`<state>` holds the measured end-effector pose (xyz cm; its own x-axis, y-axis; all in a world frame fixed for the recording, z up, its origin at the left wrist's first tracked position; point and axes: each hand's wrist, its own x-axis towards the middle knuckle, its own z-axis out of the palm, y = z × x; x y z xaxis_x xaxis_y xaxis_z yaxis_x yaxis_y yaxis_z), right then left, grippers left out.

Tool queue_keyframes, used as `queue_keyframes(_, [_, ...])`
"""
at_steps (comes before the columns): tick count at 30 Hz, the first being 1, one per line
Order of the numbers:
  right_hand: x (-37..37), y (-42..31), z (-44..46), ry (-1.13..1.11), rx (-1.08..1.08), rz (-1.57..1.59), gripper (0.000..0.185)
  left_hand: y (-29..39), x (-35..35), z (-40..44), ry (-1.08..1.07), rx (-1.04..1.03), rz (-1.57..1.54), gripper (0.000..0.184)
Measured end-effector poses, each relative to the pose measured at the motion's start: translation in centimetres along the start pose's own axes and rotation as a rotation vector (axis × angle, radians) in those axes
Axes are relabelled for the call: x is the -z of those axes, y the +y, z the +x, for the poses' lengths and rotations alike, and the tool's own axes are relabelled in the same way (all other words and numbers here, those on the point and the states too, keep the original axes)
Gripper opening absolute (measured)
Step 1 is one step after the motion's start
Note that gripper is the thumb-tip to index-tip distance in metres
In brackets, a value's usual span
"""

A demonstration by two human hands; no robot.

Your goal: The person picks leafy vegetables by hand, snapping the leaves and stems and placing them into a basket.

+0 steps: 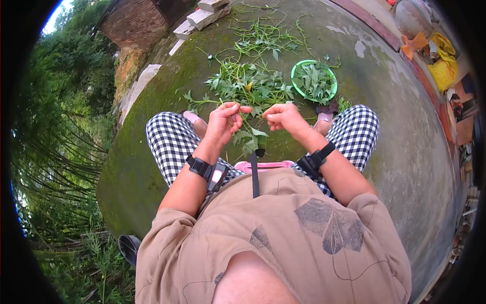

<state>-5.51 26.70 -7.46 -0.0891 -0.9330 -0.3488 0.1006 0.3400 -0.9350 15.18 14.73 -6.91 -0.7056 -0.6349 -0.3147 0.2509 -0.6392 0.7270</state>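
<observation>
My left hand (225, 123) is closed, thumb and fingers pinching a thin green leafy stem. Broad leaves (251, 140) hang between my knees, just below and beside that hand. To the right, my right hand (286, 118) is closed with its fingertips pressed together, facing the left hand across a small gap. What those fingertips hold, if anything, is too small to make out. Beyond both hands lies a heap of leafy green vines (248, 83) on the ground. A green-rimmed basket (293, 76) full of picked leaves stands beyond my right hand.
More bare-looking vine stems (263, 38) are strewn farther off on the mossy concrete (136, 167). A pink stool edge (263, 165) shows under me. Stone blocks (208, 17) lie at the far left. Yellow bags (443, 71) and clutter line the right side.
</observation>
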Motion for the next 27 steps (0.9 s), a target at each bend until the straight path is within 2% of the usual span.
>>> queue_keyframes(2, [-1.8, -0.6, -1.0, 0.022, -0.090, 0.136, 0.016, -0.4, -0.3, -0.1, -0.009, 0.002, 0.013, 0.010])
queue_keyframes(6, [-4.0, -0.2, -0.9, 0.058, -0.093, 0.287, 0.016, -1.1, -1.2, -0.6, -0.005, 0.031, 0.070, 0.011])
queue_keyframes(11, [-3.1, 0.6, -0.2, 0.052, -0.026, 0.202, 0.009, -0.9, -2.5, -1.4, 0.021, -0.001, 0.049, 0.010])
queue_keyframes(17, [1.3, 1.2, -1.0, 0.068, -0.053, 0.053, 0.005, 1.0, 0.5, -0.8, 0.007, -0.087, -0.019, 0.008])
queue_keyframes(19, [3.7, 2.6, -0.6, 0.062, -0.134, -0.247, 0.006, 1.6, 1.8, -0.2, 0.113, -0.123, -0.005, 0.011])
queue_keyframes(22, [6.0, 6.3, -0.3, 0.084, -0.118, -0.907, 0.008, 2.3, 3.2, 0.2, 0.240, -0.115, -0.024, 0.012])
queue_keyframes(25, [7.5, 7.6, 0.6, 0.182, -0.292, -0.855, 0.011, 2.2, 3.1, 0.1, 0.284, -0.095, -0.015, 0.013])
queue_keyframes(27, [8.1, 7.3, 0.1, 0.246, -0.327, -0.800, 0.012, 1.9, 2.8, 0.2, 0.275, -0.080, -0.012, 0.013])
